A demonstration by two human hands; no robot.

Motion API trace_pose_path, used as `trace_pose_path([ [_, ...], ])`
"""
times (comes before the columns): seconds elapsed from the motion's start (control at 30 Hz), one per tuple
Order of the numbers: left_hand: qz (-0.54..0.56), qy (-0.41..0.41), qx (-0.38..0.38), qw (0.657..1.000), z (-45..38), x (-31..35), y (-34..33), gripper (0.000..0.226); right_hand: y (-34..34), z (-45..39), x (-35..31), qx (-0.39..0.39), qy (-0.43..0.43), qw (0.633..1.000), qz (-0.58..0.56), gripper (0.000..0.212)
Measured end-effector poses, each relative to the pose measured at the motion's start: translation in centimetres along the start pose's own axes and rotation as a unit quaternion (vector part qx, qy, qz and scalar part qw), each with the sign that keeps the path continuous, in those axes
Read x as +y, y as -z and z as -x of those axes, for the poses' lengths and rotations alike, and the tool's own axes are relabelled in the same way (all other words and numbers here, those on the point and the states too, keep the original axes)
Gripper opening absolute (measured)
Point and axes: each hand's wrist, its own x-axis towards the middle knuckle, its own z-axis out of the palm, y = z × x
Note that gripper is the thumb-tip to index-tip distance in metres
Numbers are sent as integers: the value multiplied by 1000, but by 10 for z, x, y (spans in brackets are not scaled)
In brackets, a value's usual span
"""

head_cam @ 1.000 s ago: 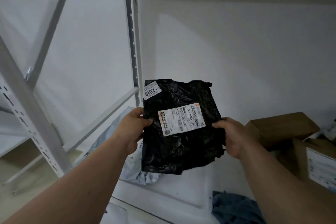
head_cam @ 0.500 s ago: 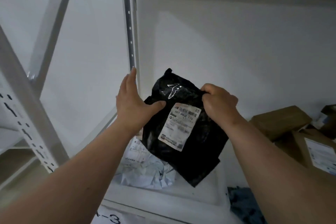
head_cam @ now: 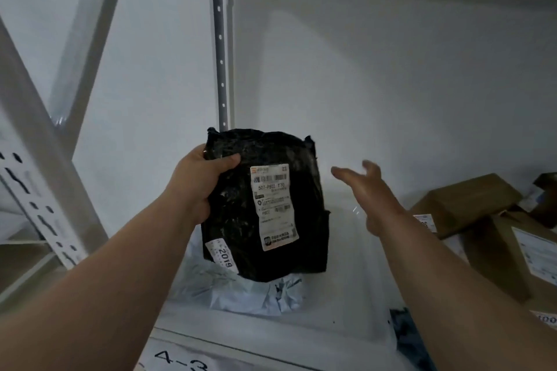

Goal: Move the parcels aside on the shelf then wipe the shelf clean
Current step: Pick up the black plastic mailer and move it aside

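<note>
Black parcel [head_cam: 265,208] held upright at shelf's left end

Left hand [head_cam: 197,187] alone pinches its top corner; right hand [head_cam: 369,190] hovers splayed, empty. Slippery plastic may slide free.

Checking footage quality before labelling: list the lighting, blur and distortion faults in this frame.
Head view: dim and bluish; the right hand is motion-blurred, the black parcel gripped by the left hand has soft label print and faint glare; wide-angle bends the shelf upright.

Glossy black parcel [head_cam: 271,208] with white printed label [head_cam: 273,205], pale grey-blue parcel [head_cam: 241,292], brown cardboard boxes [head_cam: 470,202], white shelf [head_cam: 346,295]
</note>
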Motion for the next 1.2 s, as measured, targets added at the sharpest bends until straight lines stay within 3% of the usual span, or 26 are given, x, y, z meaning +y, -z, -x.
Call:
trace_pose_path([
  [0.13,14,6,-7,1000,-6,0,9,28,-9,-1,32,-168,-116,978,-49,72],
  [0.23,30,13,-38,999,-8,1,10,31,-21,-7,51,-183,-133,973,-48,65],
  [0.37,35,31,-68,997,-12,2,10,30,-32,-3,53,-207,-122,963,-121,37],
  [0.47,18,35,-8,999,-22,1,14,36,-35,-3,56,-237,-122,951,-155,31],
  [0.53,-51,42,49,997,-30,-5,21,52,-37,-4,60,-215,-110,961,-138,31],
  [0.63,-217,123,24,968,-29,-24,32,66,-40,-6,68,-148,-88,981,-87,28],
  [0.73,-312,172,-8,934,-27,-46,44,78,-46,-6,75,-135,-93,985,-53,18],
  [0.83,-390,127,8,912,-30,-57,53,89,-55,-8,77,-131,-100,986,-35,22],
  [1.03,-520,-36,52,852,-45,-54,59,41,-75,-14,66,-128,-128,980,-82,29],
  [1.1,-556,-65,54,827,-54,-49,58,43,-85,-17,59,-129,-126,976,-121,35],
  [1.2,-634,-61,21,770,-61,-51,56,57,-97,-23,53,-110,-116,972,-170,67],
])
